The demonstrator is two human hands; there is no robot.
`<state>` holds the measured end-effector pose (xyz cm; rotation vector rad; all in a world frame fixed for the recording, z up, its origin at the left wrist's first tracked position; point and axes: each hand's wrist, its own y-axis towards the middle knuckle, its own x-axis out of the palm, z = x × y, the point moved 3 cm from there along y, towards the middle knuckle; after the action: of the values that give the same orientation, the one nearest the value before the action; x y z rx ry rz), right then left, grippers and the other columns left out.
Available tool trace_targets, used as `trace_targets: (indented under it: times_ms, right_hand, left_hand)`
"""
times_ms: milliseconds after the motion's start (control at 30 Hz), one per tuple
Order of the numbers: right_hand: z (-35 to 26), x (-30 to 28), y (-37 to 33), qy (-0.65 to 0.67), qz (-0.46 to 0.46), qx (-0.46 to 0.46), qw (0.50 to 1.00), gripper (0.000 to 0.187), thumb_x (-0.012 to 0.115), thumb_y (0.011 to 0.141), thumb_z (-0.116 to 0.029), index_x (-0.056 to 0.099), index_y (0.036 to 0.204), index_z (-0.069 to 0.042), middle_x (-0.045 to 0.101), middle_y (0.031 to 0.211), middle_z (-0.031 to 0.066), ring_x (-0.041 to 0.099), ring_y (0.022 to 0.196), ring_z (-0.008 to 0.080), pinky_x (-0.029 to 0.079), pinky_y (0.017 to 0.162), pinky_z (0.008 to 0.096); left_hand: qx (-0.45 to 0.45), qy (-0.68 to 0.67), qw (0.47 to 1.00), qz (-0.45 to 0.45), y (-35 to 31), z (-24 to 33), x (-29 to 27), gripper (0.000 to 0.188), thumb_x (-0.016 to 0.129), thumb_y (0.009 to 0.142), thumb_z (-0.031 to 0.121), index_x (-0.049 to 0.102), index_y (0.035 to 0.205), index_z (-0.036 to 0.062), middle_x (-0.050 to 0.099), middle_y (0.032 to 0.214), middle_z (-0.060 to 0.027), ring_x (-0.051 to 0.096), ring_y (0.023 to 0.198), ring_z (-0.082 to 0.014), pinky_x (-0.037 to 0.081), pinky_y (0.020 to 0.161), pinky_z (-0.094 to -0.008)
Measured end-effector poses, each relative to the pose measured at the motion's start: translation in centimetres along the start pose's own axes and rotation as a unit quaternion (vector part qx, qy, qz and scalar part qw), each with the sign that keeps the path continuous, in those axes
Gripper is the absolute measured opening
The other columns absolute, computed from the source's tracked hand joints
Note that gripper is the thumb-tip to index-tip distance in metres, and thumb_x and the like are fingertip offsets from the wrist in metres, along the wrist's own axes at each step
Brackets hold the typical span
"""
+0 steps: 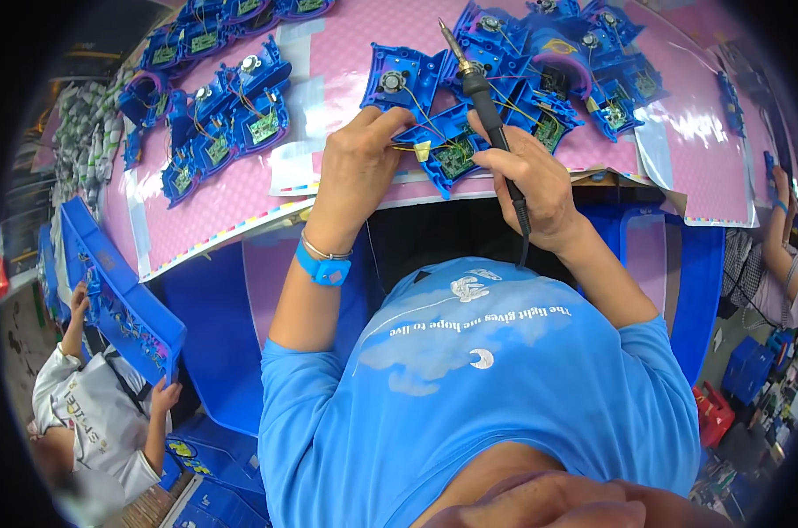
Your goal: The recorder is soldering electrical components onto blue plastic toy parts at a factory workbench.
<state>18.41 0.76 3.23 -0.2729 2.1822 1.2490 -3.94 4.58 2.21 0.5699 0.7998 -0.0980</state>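
Observation:
My right hand [533, 180] wraps round the dark grip of a soldering iron [482, 95]. Its bare metal tip points up and away over the table, and its cable hangs down past my wrist. The fingers of my left hand [357, 163] are closed at the left edge of a blue plastic housing [440, 176]; the exact pinch is partly hidden. A green circuit board [457, 158] sits in that housing, with thin yellow and dark wires and a small yellowish tab beside it. Just beyond, another blue housing holds a round speaker [393, 81].
More blue housings with boards, speakers and wires lie at the left [227, 123] and right [614, 75] of the pink-covered table [337, 70]. Blue bins [210, 326] stand below its edge. At left, a person [100, 414] holds a blue tray [122, 295]; another person's arm [779, 220] shows far right.

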Motion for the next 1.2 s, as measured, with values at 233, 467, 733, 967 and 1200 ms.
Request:
trace_targets:
  times_ms: [233,467,733,967,1200]
  right_hand:
    - [0.3,0.0,0.0,-0.008,0.013,0.016,1.0,0.045,0.065,0.079,0.022,0.058,0.117,-0.002,0.07,0.124,0.0272,0.074,0.102,0.0367,0.059,0.085,0.0404]
    - [0.6,0.3,-0.9,-0.019,0.004,0.022,1.0,0.044,0.067,0.081,0.02,0.059,0.118,-0.002,0.07,0.124,0.0268,0.073,0.11,0.0377,0.06,0.09,0.0414]
    - [-1.2,1.3,0.4,-0.055,-0.008,-0.007,0.998,0.04,0.073,0.082,0.012,0.06,0.117,-0.002,0.07,0.124,0.0278,0.072,0.11,0.0401,0.056,0.098,0.0465]
    - [-2.6,0.7,2.3,0.084,0.072,0.036,0.993,0.028,0.073,0.087,0.011,0.065,0.111,0.0,0.074,0.114,0.0255,0.075,0.104,0.0343,0.059,0.09,0.0392]
    - [-3.2,2.5,3.8,0.283,0.047,0.123,0.95,0.027,0.073,0.091,0.009,0.062,0.114,0.001,0.071,0.119,0.0275,0.073,0.108,0.0336,0.062,0.093,0.0432]
  left_hand:
    - [0.062,0.09,0.994,-0.028,0.7,-0.3,-0.5,0.027,0.067,0.081,-0.001,0.068,0.103,0.0136,0.063,0.082,-0.0128,0.067,0.07,-0.0377,0.054,0.058,-0.0449]
    - [0.051,0.042,0.995,-0.076,-1.1,0.3,-4.4,0.021,0.071,0.085,0.001,0.071,0.103,0.011,0.068,0.085,-0.0137,0.067,0.068,-0.0354,0.053,0.058,-0.0424]
    - [-0.25,-0.286,0.924,0.037,-4.9,1.5,-4.2,0.035,0.079,0.083,-0.001,0.07,0.117,-0.0002,0.069,0.087,0.0022,0.044,0.062,0.0008,0.035,0.052,-0.0177]
    - [-0.278,-0.682,0.669,0.099,-6.3,1.4,-2.6,0.038,0.059,0.1,0.003,0.058,0.135,-0.0103,0.059,0.1,-0.0042,0.049,0.079,-0.0081,0.044,0.069,-0.026]
    - [-0.232,-0.608,0.754,0.086,-5.6,4.4,-1.4,0.04,0.064,0.101,0.004,0.054,0.14,-0.002,0.063,0.106,-0.0061,0.058,0.081,-0.0087,0.05,0.065,-0.0234]
